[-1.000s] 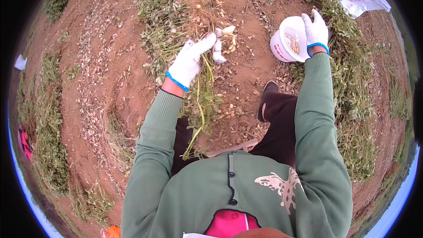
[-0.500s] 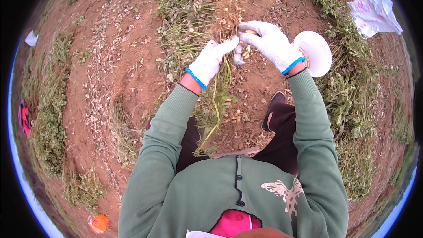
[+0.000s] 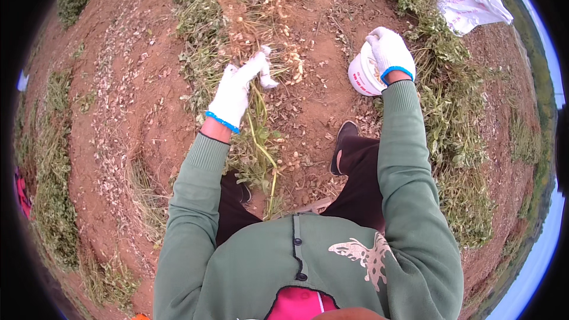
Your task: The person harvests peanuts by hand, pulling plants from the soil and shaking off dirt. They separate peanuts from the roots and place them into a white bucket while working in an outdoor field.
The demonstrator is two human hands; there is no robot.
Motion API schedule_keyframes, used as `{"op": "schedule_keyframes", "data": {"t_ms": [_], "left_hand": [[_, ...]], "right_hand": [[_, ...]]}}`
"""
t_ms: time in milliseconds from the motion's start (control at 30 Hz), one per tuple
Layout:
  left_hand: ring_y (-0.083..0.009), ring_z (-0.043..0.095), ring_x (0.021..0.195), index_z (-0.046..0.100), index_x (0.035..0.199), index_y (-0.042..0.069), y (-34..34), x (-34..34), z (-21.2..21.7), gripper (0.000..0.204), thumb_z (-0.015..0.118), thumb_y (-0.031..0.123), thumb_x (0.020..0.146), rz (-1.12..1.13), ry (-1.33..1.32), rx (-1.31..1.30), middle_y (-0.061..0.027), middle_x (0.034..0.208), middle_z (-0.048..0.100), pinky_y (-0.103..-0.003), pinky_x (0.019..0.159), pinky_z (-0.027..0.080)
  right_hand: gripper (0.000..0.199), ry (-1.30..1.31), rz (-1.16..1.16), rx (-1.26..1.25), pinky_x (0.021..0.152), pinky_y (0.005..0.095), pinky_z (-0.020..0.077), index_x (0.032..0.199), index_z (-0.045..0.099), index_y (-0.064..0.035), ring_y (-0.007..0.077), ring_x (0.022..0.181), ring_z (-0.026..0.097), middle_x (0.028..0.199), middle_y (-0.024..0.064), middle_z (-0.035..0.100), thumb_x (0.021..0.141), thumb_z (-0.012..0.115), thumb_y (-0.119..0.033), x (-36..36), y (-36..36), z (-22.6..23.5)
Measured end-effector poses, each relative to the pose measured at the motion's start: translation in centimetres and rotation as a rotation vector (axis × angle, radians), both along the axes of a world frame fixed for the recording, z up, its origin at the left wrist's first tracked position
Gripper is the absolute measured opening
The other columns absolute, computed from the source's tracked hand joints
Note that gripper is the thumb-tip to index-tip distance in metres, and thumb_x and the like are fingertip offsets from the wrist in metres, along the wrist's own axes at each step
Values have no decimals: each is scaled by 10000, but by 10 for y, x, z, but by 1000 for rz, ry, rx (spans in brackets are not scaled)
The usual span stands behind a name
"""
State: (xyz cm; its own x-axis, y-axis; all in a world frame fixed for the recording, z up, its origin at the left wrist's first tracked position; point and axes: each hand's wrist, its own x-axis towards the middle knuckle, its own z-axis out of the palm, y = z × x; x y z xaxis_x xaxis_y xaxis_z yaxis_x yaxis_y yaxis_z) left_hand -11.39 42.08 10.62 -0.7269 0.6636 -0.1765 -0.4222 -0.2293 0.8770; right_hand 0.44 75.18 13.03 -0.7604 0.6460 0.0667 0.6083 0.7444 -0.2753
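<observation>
My left hand point(image 3: 235, 92), in a white knit glove with a blue cuff, is closed around the stem of a pulled-up peanut plant point(image 3: 259, 130). Its roots and pods spread out above the hand, and the yellow-green stem trails down toward my lap. Loose glove fingers stick out at the fingertips. My right hand point(image 3: 391, 56), gloved the same way, is over a white bucket point(image 3: 359, 77) that has some peanuts inside. The back of that hand faces up, so its fingertips are hidden. Peanut pods point(image 3: 294, 62) lie in a cluster right of my left hand.
Uprooted peanut plants point(image 3: 456, 124) form a row on the right, with another row point(image 3: 53, 172) at far left. A white plastic bag point(image 3: 471, 3) rests at the upper right. Reddish soil with dry leaves lies between the rows. My shoe point(image 3: 345, 142) is below the bucket.
My right hand has left the plant roots and moved right, over the bucket. My left hand has stayed on the plant. The whole view has shifted, and the bucket now looks more upright.
</observation>
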Motion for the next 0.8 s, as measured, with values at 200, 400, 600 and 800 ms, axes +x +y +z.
{"op": "schedule_keyframes", "data": {"t_ms": [200,400,600,800], "left_hand": [[-140,575,717,607,1273,24,8,-11,1,333,609,239,1018,37,-100,196,-16,867,588,-367,769,541],[-118,527,761,537,1312,14,-17,-29,17,399,595,290,1030,105,-89,377,2,892,534,-332,748,473],[-175,565,826,551,1285,4,-88,-42,75,343,562,246,1043,245,190,522,-29,935,573,-421,831,538],[-196,648,700,667,1196,49,-195,-50,153,300,670,244,968,554,658,344,-62,825,674,-378,668,551]], "right_hand": [[578,177,-114,215,1030,460,477,1434,498,-134,373,1228,577,1433,205,510,918,647,-348,48,68,-33],[607,335,-165,63,1049,426,468,1438,498,-82,354,1248,575,1404,202,547,917,669,-343,35,52,-5],[477,408,192,-51,953,361,515,1345,613,-68,278,1096,664,1249,166,676,947,673,-323,7,-42,31],[388,464,360,-177,931,397,521,1217,649,-19,333,1050,669,1143,181,688,877,712,-197,10,-131,38]]}}
